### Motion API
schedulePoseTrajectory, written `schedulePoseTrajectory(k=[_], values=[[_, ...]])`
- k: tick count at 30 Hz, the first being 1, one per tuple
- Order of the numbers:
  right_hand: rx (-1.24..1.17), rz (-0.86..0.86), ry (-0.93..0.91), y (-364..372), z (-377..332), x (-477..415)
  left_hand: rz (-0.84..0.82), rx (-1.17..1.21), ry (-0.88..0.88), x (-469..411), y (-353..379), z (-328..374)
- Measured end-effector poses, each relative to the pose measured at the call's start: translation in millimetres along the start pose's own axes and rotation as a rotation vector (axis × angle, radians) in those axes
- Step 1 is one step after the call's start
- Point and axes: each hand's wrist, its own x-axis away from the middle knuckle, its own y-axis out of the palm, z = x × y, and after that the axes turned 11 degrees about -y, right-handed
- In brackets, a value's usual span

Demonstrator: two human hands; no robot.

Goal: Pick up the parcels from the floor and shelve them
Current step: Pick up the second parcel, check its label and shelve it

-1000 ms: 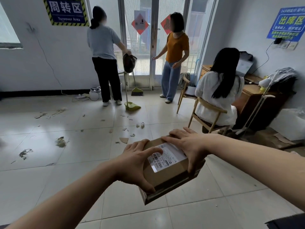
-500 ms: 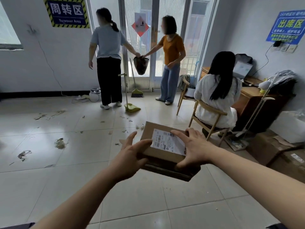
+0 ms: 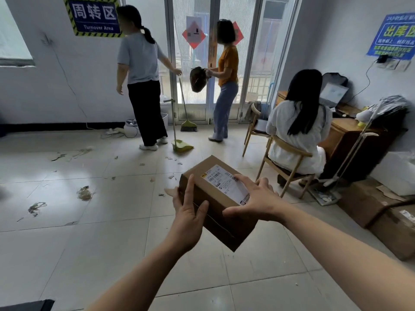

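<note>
Head view: left hand [image 3: 188, 213] and right hand [image 3: 258, 202] grip a parcel [image 3: 221, 225] with barcode label [image 3: 221, 179], centre frame; "Turnover Area" sign [image 3: 94, 16] upper left.

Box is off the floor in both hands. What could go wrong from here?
1. The box is tilted, one corner hanging low. The right hand lies mostly on top, over the label, so the left hand likely bears most of the weight. It might slip.
2. Scraps litter the tiles and a dustpan stands ahead, so walking risks a slip or trip.
3. Cartons and a chair crowd the right side, so a turn could bump them.
</note>
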Motion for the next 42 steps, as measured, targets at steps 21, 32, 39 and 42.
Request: schedulePoseTrajectory(k=[21,32,39,42], values=[[-0.19,0.095,-0.157,11.0,-7.2,7.7,-0.178,0.095,-0.035,-14.9,-18.6,4.3],[-0.531,0.278,-0.256,24.4,-18.6,44.4,-0.277,0.013,-0.029,-4.0,-44.1,-7.1],[-0.658,0.34,-0.252,39.5,-24.4,66.9,-0.225,0.178,0.076,25.4,-45.3,-7.3],[-0.679,0.351,-0.246,45.5,-26.1,72.7,-0.194,0.175,0.096,32.3,-45.1,-11.9]])
